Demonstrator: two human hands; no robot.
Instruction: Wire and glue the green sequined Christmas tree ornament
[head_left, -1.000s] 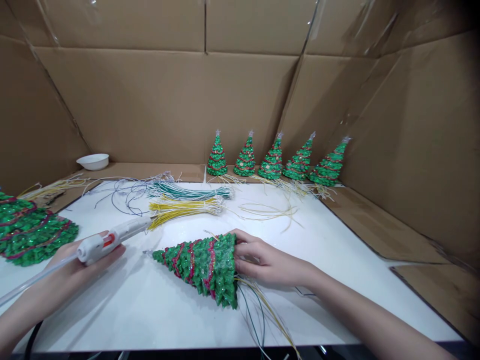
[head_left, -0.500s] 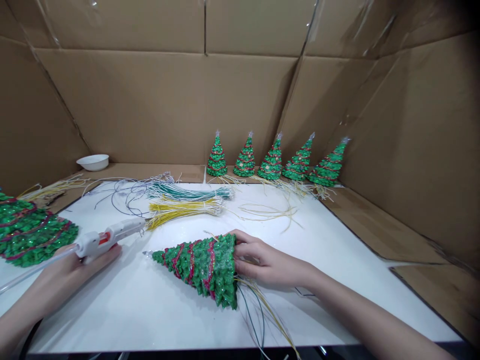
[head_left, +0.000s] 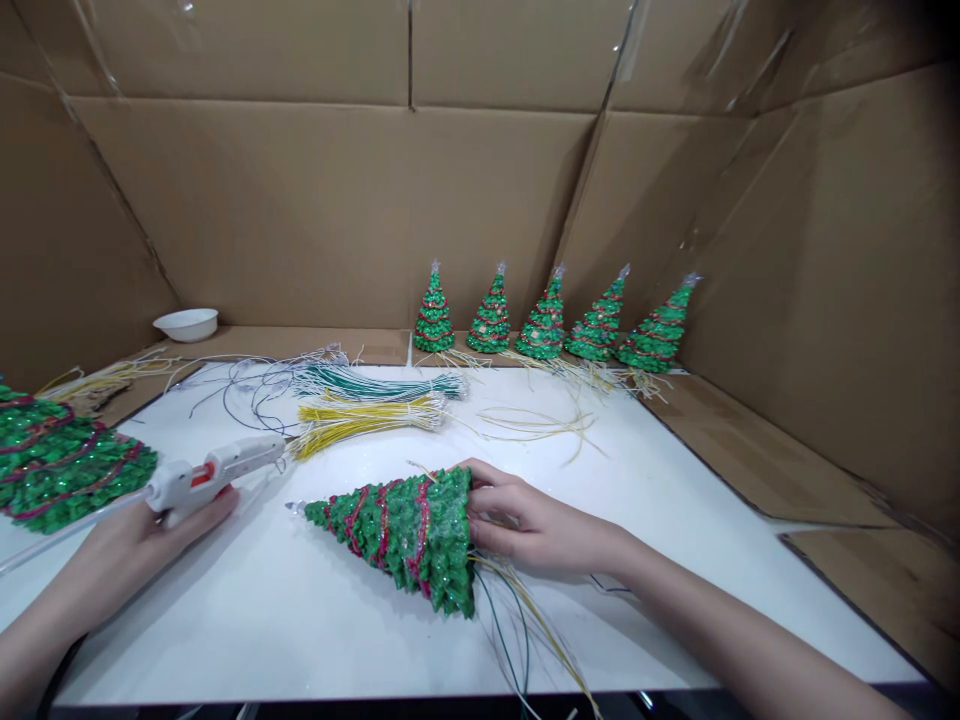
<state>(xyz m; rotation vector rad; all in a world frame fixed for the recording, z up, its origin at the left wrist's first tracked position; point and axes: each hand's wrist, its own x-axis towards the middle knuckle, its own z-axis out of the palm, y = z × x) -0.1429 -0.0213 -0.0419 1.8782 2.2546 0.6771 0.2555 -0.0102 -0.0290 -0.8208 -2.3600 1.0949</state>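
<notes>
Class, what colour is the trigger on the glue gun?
Red, on the white glue gun in the left hand; head view.

White table (head_left: 660,520), tree on its side (head_left: 405,530) at centre, wire bundles (head_left: 367,405) at eleven o'clock, five upright trees (head_left: 545,318) at twelve, white bowl (head_left: 186,323) far at ten.

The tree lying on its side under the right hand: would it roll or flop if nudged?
The tree is a cone, so it would probably roll in an arc. It seems to hold its shape, likely fairly stiff. The wires trailing from its base look floppy and may drag.
</notes>
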